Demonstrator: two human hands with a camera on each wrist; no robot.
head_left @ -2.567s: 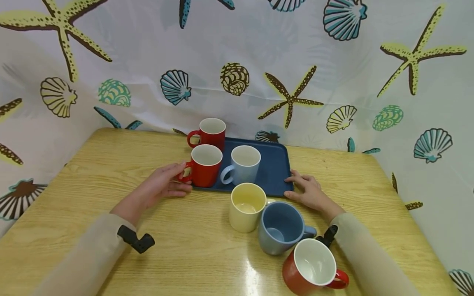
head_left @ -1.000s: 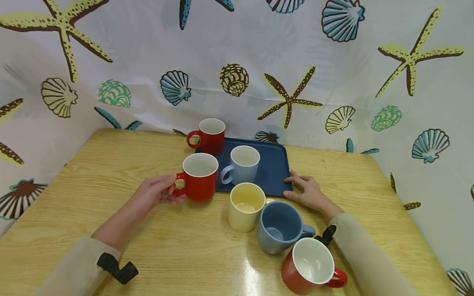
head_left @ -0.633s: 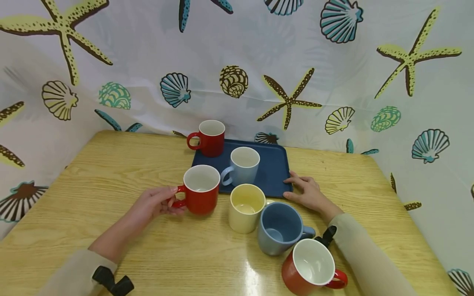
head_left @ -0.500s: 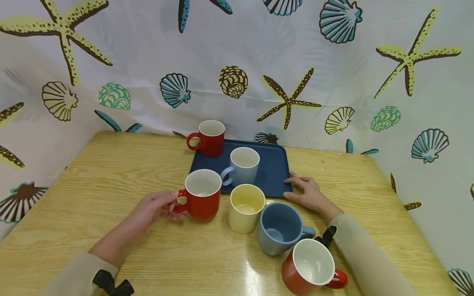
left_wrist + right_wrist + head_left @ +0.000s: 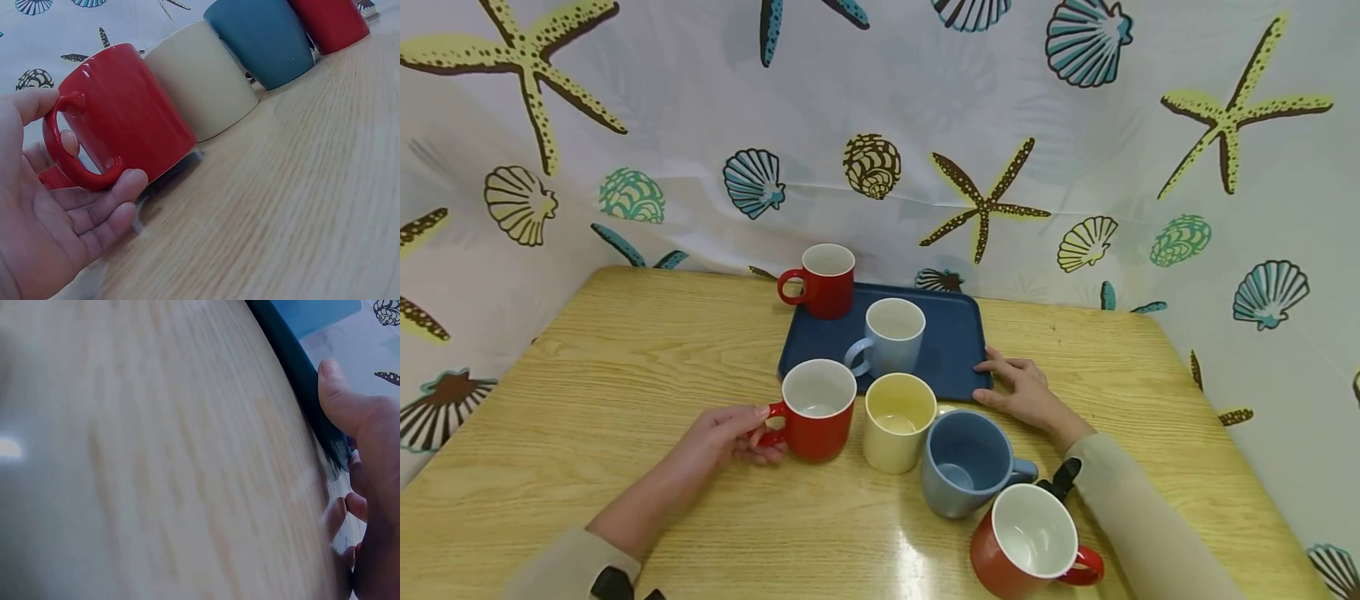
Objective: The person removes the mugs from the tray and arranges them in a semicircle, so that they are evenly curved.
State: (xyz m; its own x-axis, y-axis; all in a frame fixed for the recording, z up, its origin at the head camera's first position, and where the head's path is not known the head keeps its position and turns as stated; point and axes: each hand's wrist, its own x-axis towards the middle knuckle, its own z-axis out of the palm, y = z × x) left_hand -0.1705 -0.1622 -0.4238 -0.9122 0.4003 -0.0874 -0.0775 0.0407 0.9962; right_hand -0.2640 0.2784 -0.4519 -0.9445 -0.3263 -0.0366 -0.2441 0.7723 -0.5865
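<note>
My left hand [image 5: 726,437] grips the handle of a red mug [image 5: 820,421] with a white inside, in front of the tray's near left corner. In the left wrist view the thumb presses on top of the handle, and fingers curl under it. That mug [image 5: 128,119] is upright in the head view, close beside a yellow mug [image 5: 898,425]; whether its base touches the table I cannot tell. My right hand [image 5: 1018,387] rests at the near right corner of the dark blue tray [image 5: 951,342], thumb and fingertips touching its rim [image 5: 300,381].
On the tray stand a light blue mug [image 5: 895,337] and, at the back left, another red mug [image 5: 829,283]. A grey-blue mug [image 5: 966,462] and a third red mug [image 5: 1030,542] continue the diagonal row from the yellow one. A shell-patterned curtain [image 5: 700,83] hangs behind the wooden table [image 5: 625,350].
My left hand has taken the red mug off the tray's near left corner and brought it toward me, then right, beside the yellow mug. My right hand has stayed at the tray.
</note>
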